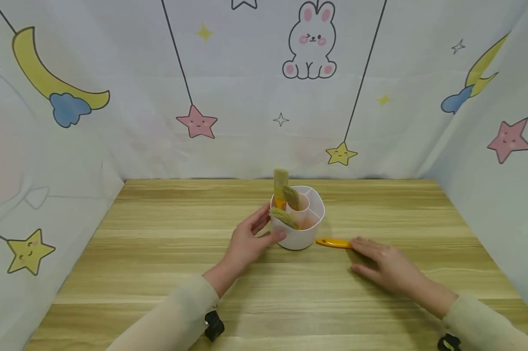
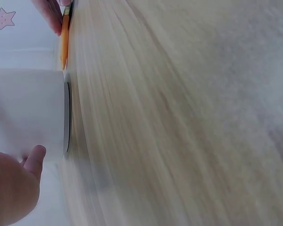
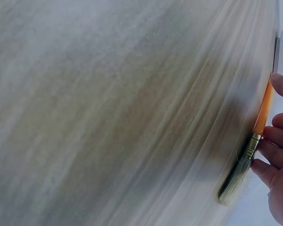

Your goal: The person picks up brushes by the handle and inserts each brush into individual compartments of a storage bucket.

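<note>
In the head view, a white divided organizer cup (image 1: 295,239) stands upright with several bristle brushes in it. One brush (image 1: 281,183) stands bristles up, and two others (image 1: 292,197) lean in the cup. My left hand (image 1: 246,239) holds the cup's left side, thumb on the front wall and fingers round the far side. To the right of the cup a paintbrush with an orange handle (image 1: 331,243) lies on the table. Extended fingers of my right hand (image 1: 388,265) touch that brush, the thumb apart from it. Its pale bristles (image 3: 233,186) show in the right wrist view.
The wood-grain table (image 1: 180,209) has white printed cloth (image 1: 246,87) behind it and at both sides. Small black devices (image 1: 213,325) sit at both wrists, below the pale sleeves (image 1: 172,312).
</note>
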Tool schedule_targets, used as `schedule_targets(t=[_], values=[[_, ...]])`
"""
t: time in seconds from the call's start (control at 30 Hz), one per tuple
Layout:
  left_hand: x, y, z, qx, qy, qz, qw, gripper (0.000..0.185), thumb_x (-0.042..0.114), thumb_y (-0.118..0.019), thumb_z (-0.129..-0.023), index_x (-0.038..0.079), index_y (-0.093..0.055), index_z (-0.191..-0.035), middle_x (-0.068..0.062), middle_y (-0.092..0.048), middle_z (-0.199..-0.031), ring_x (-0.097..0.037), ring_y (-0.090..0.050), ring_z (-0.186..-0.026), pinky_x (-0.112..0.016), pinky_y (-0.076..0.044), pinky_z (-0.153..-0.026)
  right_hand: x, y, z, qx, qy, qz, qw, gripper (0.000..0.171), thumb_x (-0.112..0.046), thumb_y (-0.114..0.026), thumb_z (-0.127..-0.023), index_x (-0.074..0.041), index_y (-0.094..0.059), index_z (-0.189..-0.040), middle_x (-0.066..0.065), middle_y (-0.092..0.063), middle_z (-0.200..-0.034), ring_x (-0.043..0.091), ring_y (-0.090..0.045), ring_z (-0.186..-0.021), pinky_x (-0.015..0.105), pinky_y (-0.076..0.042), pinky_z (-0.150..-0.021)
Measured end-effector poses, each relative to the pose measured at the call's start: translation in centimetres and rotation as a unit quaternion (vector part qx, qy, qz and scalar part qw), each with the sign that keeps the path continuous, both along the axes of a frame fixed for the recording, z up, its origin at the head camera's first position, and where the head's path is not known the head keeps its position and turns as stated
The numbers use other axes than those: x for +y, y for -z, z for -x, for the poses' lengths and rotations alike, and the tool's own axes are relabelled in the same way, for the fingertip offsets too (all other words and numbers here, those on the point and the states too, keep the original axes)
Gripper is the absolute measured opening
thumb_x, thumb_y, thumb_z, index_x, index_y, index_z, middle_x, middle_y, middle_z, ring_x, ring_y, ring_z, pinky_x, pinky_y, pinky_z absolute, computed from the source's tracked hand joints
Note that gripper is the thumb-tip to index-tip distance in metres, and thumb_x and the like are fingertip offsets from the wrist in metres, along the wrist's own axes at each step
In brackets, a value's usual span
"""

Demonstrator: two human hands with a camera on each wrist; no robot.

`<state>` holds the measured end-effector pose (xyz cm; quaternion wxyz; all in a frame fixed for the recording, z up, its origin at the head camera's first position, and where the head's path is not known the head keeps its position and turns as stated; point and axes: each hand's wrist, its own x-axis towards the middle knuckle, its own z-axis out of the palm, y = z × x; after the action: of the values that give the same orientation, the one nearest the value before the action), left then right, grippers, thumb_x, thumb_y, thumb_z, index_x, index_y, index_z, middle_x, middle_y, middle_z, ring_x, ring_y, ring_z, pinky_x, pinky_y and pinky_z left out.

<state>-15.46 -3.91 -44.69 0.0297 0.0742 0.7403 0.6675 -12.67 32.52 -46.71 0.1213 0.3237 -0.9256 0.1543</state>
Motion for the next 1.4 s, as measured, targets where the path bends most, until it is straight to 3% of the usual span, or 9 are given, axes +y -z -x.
schedule_targets(t=[0.33, 0.57, 0.73, 1.17, 1.4], values=[[-0.3, 0.3, 0.8, 0.008, 0.007, 0.009, 0.9999, 0.077, 0.013, -0.089, -0.090, 0.018, -0.054, -0.159, -0.007, -0.046, -0.166, -0.033, -0.049, -0.149, -0.049, -0.047, -0.118, 0.0, -0.1, 0.7, -0.021, -0.016, 0.007, 1.000, 0.055, -0.021, -0.087, -0.092, -0.002, -0.070, -0.140, 0.019, -0.071, -0.137, 0.040, -0.072, -0.120, 0.059, -0.061, -0.096], [-0.6, 0.7, 1.4, 0.002, 0.032, -0.018, 0.9993, 0.071, 0.009, -0.088, -0.091, 0.016, -0.058, -0.155, -0.007, -0.049, -0.163, -0.032, -0.045, -0.153, -0.050, -0.049, -0.116, 0.1, -0.1, 1.5, -0.056, -0.028, 0.021, 0.998, 0.047, -0.016, -0.081, -0.097, -0.004, -0.070, -0.141, 0.020, -0.069, -0.139, 0.042, -0.070, -0.123, 0.059, -0.058, -0.100], [-0.9, 0.8, 1.9, 0.004, 0.044, -0.016, 0.9989, 0.060, 0.010, -0.088, -0.091, 0.013, -0.064, -0.146, -0.009, -0.051, -0.162, -0.034, -0.044, -0.153, -0.051, -0.049, -0.116, 0.2, 0.1, 2.3, -0.035, -0.045, 0.024, 0.998, 0.045, -0.013, -0.083, -0.095, -0.003, -0.072, -0.137, 0.021, -0.071, -0.136, 0.042, -0.071, -0.120, 0.059, -0.059, -0.098], [-1.0, 0.8, 2.7, 0.004, 0.061, -0.024, 0.9978, 0.061, 0.005, -0.087, -0.090, 0.011, -0.063, -0.146, -0.008, -0.054, -0.160, -0.029, -0.045, -0.153, -0.049, -0.047, -0.119, -0.3, 0.0, 3.3, -0.023, -0.048, 0.024, 0.998, 0.040, -0.012, -0.083, -0.094, -0.001, -0.074, -0.133, 0.018, -0.073, -0.133, 0.038, -0.072, -0.120, 0.057, -0.061, -0.097], [-0.9, 0.7, 2.8, 0.004, 0.061, -0.025, 0.9978, 0.064, 0.005, -0.087, -0.091, 0.012, -0.062, -0.149, -0.008, -0.052, -0.161, -0.029, -0.045, -0.153, -0.048, -0.048, -0.118, -0.1, -0.3, 3.1, 0.032, -0.057, 0.030, 0.997, 0.045, -0.009, -0.089, -0.086, 0.000, -0.076, -0.128, 0.017, -0.076, -0.128, 0.036, -0.075, -0.114, 0.055, -0.063, -0.090]])
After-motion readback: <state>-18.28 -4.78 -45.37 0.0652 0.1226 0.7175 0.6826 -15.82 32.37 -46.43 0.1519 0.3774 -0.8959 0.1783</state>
